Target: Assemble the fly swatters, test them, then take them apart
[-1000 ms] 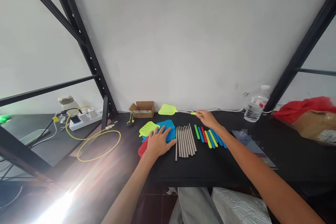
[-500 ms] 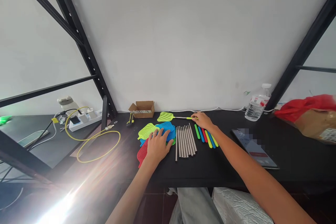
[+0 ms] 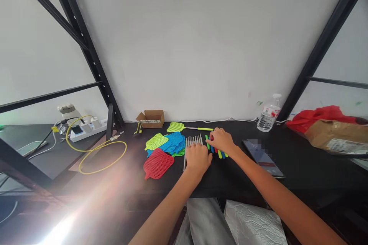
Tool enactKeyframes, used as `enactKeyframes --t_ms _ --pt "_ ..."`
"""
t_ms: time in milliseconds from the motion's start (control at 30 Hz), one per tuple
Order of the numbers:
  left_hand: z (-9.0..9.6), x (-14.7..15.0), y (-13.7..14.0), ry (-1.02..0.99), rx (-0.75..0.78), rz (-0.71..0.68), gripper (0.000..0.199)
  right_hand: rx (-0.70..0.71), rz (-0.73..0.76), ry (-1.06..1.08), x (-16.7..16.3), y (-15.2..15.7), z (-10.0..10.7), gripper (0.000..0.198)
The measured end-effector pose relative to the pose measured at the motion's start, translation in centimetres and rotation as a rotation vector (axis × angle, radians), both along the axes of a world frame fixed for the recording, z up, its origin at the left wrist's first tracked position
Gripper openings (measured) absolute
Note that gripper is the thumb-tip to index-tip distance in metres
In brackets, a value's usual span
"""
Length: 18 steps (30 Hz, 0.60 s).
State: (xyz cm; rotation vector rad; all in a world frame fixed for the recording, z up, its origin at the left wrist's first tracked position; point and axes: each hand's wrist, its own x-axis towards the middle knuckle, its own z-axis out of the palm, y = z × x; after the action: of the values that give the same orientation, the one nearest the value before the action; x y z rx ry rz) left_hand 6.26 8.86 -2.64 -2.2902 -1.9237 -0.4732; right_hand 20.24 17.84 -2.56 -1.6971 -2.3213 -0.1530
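The row of metal rods (image 3: pixel 194 140) is lying on the black surface (image 3: pixel 230 182), with its far tips showing and much of the rest being covered by a hand. The left hand (image 3: pixel 198 157) is resting palm down over these rods, its fingers curling across them; whether its grip is clasping any of them, I cannot tell. Just right of the rods, the coloured handles (image 3: pixel 220 154) in green, blue, red and yellow are lying side by side. The right hand (image 3: pixel 221 141) is bending its fingers over their far part and hiding some of them; I cannot tell whether its grip is closing on one.

Left of the rods, the blue mesh heads (image 3: pixel 174 141) are lying in an overlapping pile, with a yellow-green mesh head (image 3: pixel 156 141) resting at the pile's left and a green mesh head (image 3: pixel 180 152) peeking out on the side nearer the rods. A red mesh head (image 3: pixel 159 163) is lying flat, left of the rods and closer to the person than the pile. Behind the rods, a yellow-green swatter (image 3: pixel 180 127) is stretching sideways, its handle pointing right. An open cardboard box (image 3: pixel 153 120) is standing behind and left of the rods. Well right of them, a dark-framed device (image 3: pixel 261 157) is lying flat, and a clear bottle (image 3: pixel 268 116) is standing farther back.
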Motion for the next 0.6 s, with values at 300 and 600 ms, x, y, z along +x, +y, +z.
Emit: enactKeyframes --t_ms 300,600 --pt "0.1 2.1 1.4 -0.023 -0.189 0.156 0.021 -0.063 -0.033 -0.098 -2.3 -0.9 1.3 0.02" --pt "0.9 -0.5 0.7 -0.356 -0.162 0.251 0.023 -0.062 -0.024 -0.074 -3.2 -1.0 0.7 0.016"
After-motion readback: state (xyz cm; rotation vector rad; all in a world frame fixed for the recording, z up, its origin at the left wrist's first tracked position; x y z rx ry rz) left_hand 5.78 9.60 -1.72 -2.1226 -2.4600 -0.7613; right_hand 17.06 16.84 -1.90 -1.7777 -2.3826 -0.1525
